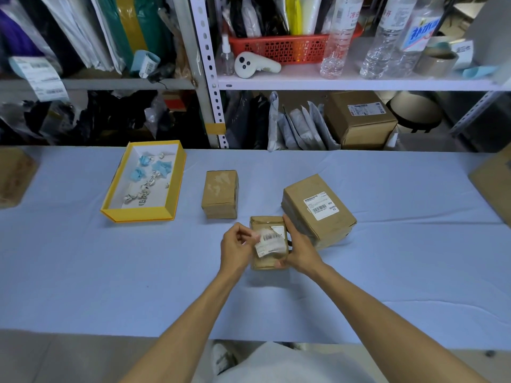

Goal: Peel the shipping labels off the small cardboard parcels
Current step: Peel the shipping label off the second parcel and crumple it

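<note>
step: mid-peel; white barcode label [269, 240] half lifted off small brown cardboard parcel [266, 263], mid blue-covered table [83, 272]
left hand [237, 247]: pinches label's free edge
right hand [300, 247]: grips parcel, steadying it
next: probably a slow, low pull to avoid tearing
text: larger brown parcel's white label [322, 207] reads "MX", "03"; rest too small

Wearing a pale grey-white garment [290, 366] at six o'clock, a scuffed white shoe [222, 357] just beside it. Baring left forearm [188, 319] and right forearm [367, 308].
</note>
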Available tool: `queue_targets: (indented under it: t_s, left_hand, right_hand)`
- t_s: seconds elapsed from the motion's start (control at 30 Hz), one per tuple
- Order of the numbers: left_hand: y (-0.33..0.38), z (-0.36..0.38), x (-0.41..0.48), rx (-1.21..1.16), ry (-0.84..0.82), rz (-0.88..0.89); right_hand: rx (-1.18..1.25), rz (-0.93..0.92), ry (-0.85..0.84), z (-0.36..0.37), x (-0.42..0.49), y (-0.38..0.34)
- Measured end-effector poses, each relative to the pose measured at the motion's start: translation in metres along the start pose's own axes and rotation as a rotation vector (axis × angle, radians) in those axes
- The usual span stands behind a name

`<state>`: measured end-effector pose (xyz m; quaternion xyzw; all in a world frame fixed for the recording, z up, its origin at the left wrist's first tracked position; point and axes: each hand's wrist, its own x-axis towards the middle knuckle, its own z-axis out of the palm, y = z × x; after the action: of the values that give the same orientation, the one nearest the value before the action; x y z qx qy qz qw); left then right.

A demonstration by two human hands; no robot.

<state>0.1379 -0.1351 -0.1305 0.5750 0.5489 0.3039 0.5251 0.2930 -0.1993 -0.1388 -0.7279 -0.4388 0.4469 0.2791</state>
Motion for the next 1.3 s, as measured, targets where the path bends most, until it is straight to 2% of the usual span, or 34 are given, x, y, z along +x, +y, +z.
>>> queue_targets:
  t_s: [0.07, 0.23, 0.47, 0.6, 0.73, 1.0, 1.3]
  left_hand:
    - [0.003, -0.001, 0.004, -0.017, -0.019, -0.049]
    - [0.009, -0.001, 0.003, -0.005, -0.051, -0.045]
    - [0.001, -0.009, 0.007, -0.131, -0.061, -0.125]
    - [0.007, -0.009, 0.007, -0.357, -0.02, -0.189]
    - [0.013, -0.002, 0.004, -0.61, 0.067, -0.325]
    - [0.001, 0.015, -0.004, -0.159, -0.006, -0.01]
    - [-0.006, 0.013, -0.009, 0.02, -0.053, 0.096]
  right_hand:
    - [0.001, 0.0, 0.008, 0.001, 0.0, 0.001]
    - [-0.026, 0.007, 0.005, 0.001, 0.001, -0.005]
    - [-0.025, 0.001, 0.013, 0.002, 0.0, -0.001]
    - [-0.032, 0.001, 0.005, 0.002, 0.002, 0.0]
    - [0.026, 0.022, 0.005, 0.002, 0.002, -0.002]
    - [-0.009, -0.015, 0.011, 0.002, 0.0, 0.003]
    - [0.047, -0.022, 0.013, 0.002, 0.0, 0.002]
